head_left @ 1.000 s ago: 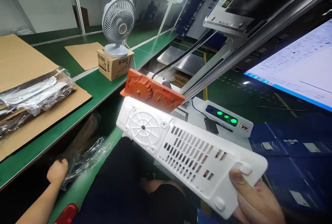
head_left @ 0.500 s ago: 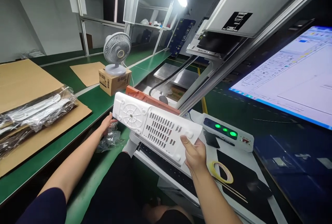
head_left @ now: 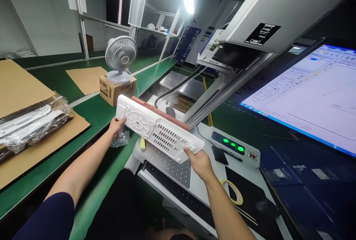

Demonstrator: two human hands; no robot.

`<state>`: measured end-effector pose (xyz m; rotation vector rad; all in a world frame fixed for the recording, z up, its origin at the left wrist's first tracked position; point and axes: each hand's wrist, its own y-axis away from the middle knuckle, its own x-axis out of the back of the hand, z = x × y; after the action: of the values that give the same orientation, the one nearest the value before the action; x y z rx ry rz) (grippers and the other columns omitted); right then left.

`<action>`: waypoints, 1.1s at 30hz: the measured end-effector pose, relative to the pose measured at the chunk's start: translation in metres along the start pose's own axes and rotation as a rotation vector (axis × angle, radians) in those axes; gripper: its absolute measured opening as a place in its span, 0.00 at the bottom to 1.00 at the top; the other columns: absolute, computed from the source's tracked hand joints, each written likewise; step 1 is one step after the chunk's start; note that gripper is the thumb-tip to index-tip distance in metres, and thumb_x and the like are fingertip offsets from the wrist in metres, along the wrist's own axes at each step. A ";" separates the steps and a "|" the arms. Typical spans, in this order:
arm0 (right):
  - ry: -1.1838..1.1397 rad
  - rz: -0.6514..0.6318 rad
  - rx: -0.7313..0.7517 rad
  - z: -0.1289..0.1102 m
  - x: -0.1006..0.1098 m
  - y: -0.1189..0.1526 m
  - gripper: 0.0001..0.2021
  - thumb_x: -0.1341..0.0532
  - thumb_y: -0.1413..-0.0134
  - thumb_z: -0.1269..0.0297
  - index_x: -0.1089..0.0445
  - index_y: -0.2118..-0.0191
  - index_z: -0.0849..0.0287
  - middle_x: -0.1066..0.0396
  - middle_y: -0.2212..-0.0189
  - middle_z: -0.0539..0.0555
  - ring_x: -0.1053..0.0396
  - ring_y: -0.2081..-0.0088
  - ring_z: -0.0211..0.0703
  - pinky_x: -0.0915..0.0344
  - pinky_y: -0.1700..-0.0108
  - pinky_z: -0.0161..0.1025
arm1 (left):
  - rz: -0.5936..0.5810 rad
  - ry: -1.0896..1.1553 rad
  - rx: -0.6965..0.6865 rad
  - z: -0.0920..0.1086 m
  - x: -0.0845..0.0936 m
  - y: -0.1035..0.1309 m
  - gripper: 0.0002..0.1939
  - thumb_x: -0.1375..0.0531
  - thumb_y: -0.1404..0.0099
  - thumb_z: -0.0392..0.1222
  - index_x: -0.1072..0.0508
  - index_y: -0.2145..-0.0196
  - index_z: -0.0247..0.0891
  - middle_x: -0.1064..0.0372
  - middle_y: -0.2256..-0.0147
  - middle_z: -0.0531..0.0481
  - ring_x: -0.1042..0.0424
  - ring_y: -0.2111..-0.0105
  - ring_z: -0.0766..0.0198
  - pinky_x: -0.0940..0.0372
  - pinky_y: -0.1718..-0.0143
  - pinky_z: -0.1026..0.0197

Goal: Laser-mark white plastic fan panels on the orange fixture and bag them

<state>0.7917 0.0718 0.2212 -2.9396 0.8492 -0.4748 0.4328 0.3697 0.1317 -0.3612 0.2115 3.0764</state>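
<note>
Between my two hands is a long white plastic cover (head_left: pixel 155 127) with a round spoked vent on its left part and rows of slots on its right. My left hand (head_left: pixel 117 127) grips its left end, thumb on the near face. My right hand (head_left: pixel 200 162) is closed round the lower right corner, thumb on the face and fingers hidden behind. The cover is tilted over a perforated metal plate (head_left: pixel 169 165) on the machine's bed. An orange-brown block (head_left: pixel 160 112) shows behind its upper edge. Clear plastic wrap (head_left: pixel 121 138) lies below my left hand.
A grey machine head (head_left: pixel 258 21) overhangs at the upper right, near a monitor (head_left: pixel 308 95). A control box (head_left: pixel 236 147) with green lights and a tape roll (head_left: pixel 233 191) are at right. Left are a fan (head_left: pixel 121 56) on a carton (head_left: pixel 118 89) and bagged white parts (head_left: pixel 33 119).
The cover has moved away from me and slightly left, tilting back, and more of the perforated plate shows under it. My left hand now has its thumb on the cover's face.
</note>
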 end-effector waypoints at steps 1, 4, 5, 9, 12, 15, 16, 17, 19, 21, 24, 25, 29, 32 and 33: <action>0.022 -0.004 -0.006 0.001 0.001 -0.001 0.40 0.26 0.54 0.25 0.15 0.54 0.60 0.15 0.50 0.66 0.19 0.43 0.68 0.26 0.34 0.63 | 0.006 -0.004 -0.005 0.001 -0.003 -0.003 0.42 0.14 0.50 0.58 0.22 0.45 0.34 0.19 0.44 0.30 0.20 0.43 0.42 0.28 0.37 0.44; 0.070 0.003 -0.016 0.005 0.002 -0.005 0.40 0.26 0.55 0.25 0.15 0.54 0.60 0.15 0.51 0.66 0.19 0.43 0.69 0.27 0.34 0.64 | 0.015 -0.021 -0.012 0.004 -0.010 -0.008 0.43 0.14 0.50 0.55 0.23 0.44 0.34 0.19 0.45 0.30 0.20 0.43 0.40 0.28 0.37 0.42; 0.080 0.006 -0.016 0.006 0.002 -0.006 0.40 0.26 0.55 0.26 0.15 0.53 0.60 0.15 0.51 0.66 0.19 0.43 0.69 0.27 0.34 0.64 | 0.020 -0.027 -0.012 0.005 -0.010 -0.009 0.43 0.14 0.50 0.55 0.24 0.43 0.35 0.19 0.45 0.30 0.20 0.42 0.40 0.28 0.37 0.42; 0.101 0.008 -0.018 0.010 0.000 -0.011 0.37 0.25 0.54 0.29 0.15 0.52 0.59 0.14 0.53 0.64 0.19 0.43 0.68 0.26 0.35 0.63 | 0.043 -0.045 0.002 0.006 -0.009 -0.010 0.43 0.14 0.49 0.55 0.24 0.43 0.35 0.20 0.43 0.29 0.20 0.41 0.39 0.28 0.37 0.42; 0.106 0.018 -0.027 0.012 -0.002 -0.015 0.35 0.25 0.53 0.32 0.16 0.52 0.60 0.15 0.53 0.65 0.19 0.45 0.68 0.24 0.38 0.62 | 0.030 -0.050 0.006 0.004 -0.009 -0.010 0.41 0.14 0.49 0.55 0.23 0.45 0.35 0.20 0.43 0.29 0.20 0.42 0.40 0.28 0.36 0.43; 0.102 0.041 -0.049 0.016 -0.003 -0.020 0.36 0.26 0.54 0.32 0.17 0.53 0.61 0.15 0.55 0.66 0.18 0.47 0.68 0.22 0.41 0.61 | 0.018 -0.067 -0.008 0.003 -0.012 -0.011 0.39 0.15 0.47 0.54 0.23 0.45 0.35 0.21 0.41 0.29 0.20 0.42 0.41 0.28 0.36 0.44; 0.099 0.048 -0.059 0.017 -0.004 -0.021 0.35 0.26 0.55 0.32 0.17 0.54 0.61 0.15 0.56 0.65 0.18 0.49 0.67 0.22 0.43 0.61 | 0.018 -0.079 -0.013 0.003 -0.013 -0.011 0.39 0.16 0.46 0.55 0.24 0.44 0.36 0.21 0.41 0.29 0.20 0.41 0.42 0.27 0.36 0.44; 0.094 0.056 -0.069 0.019 -0.004 -0.023 0.35 0.26 0.56 0.32 0.17 0.55 0.61 0.15 0.56 0.65 0.18 0.50 0.67 0.22 0.44 0.61 | 0.018 -0.094 -0.018 0.004 -0.014 -0.012 0.39 0.16 0.45 0.55 0.24 0.44 0.36 0.21 0.41 0.29 0.20 0.41 0.41 0.27 0.37 0.44; 0.086 0.076 -0.087 0.022 -0.005 -0.025 0.33 0.26 0.57 0.34 0.17 0.56 0.60 0.14 0.57 0.64 0.18 0.53 0.66 0.22 0.46 0.60 | 0.013 -0.126 -0.026 0.006 -0.015 -0.014 0.38 0.17 0.44 0.56 0.23 0.44 0.36 0.21 0.40 0.29 0.21 0.40 0.41 0.27 0.37 0.44; 0.081 0.109 -0.099 0.024 -0.007 -0.028 0.32 0.26 0.58 0.35 0.18 0.57 0.59 0.15 0.57 0.64 0.18 0.54 0.65 0.22 0.48 0.59 | 0.003 -0.157 -0.031 0.009 -0.014 -0.017 0.37 0.18 0.43 0.57 0.22 0.45 0.35 0.21 0.40 0.29 0.21 0.39 0.40 0.27 0.36 0.44; 0.078 0.163 -0.111 0.027 -0.010 -0.032 0.30 0.28 0.57 0.37 0.19 0.57 0.59 0.15 0.56 0.64 0.18 0.54 0.64 0.23 0.49 0.57 | -0.014 -0.199 -0.024 0.013 -0.013 -0.022 0.37 0.18 0.45 0.60 0.21 0.47 0.34 0.20 0.41 0.29 0.21 0.40 0.40 0.27 0.36 0.44; 0.078 0.179 -0.115 0.028 -0.011 -0.033 0.30 0.29 0.57 0.37 0.20 0.57 0.58 0.15 0.56 0.64 0.18 0.55 0.64 0.24 0.50 0.56 | -0.020 -0.214 -0.018 0.014 -0.013 -0.023 0.38 0.18 0.46 0.62 0.20 0.47 0.34 0.20 0.42 0.28 0.20 0.40 0.40 0.26 0.37 0.44; 0.096 0.235 -0.128 0.029 -0.017 -0.036 0.27 0.30 0.57 0.40 0.21 0.58 0.57 0.15 0.58 0.64 0.18 0.57 0.64 0.25 0.53 0.55 | -0.048 -0.286 0.001 0.018 -0.009 -0.028 0.42 0.19 0.47 0.67 0.20 0.46 0.32 0.20 0.42 0.26 0.18 0.43 0.42 0.23 0.42 0.47; 0.110 0.263 -0.127 0.029 -0.021 -0.036 0.23 0.31 0.53 0.43 0.21 0.58 0.57 0.15 0.58 0.63 0.18 0.57 0.62 0.26 0.54 0.52 | -0.059 -0.385 0.025 0.025 -0.004 -0.030 0.43 0.20 0.48 0.68 0.20 0.47 0.32 0.19 0.44 0.26 0.17 0.46 0.40 0.23 0.44 0.46; 0.113 0.271 -0.127 0.028 -0.023 -0.036 0.22 0.31 0.52 0.45 0.21 0.58 0.57 0.15 0.58 0.63 0.19 0.57 0.61 0.26 0.55 0.51 | -0.066 -0.426 0.034 0.028 -0.002 -0.031 0.43 0.20 0.48 0.69 0.19 0.48 0.32 0.18 0.47 0.27 0.17 0.47 0.40 0.23 0.45 0.45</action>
<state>0.8003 0.1134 0.1926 -2.8645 1.3139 -0.5916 0.4299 0.4043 0.1552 0.2825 0.2281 2.9860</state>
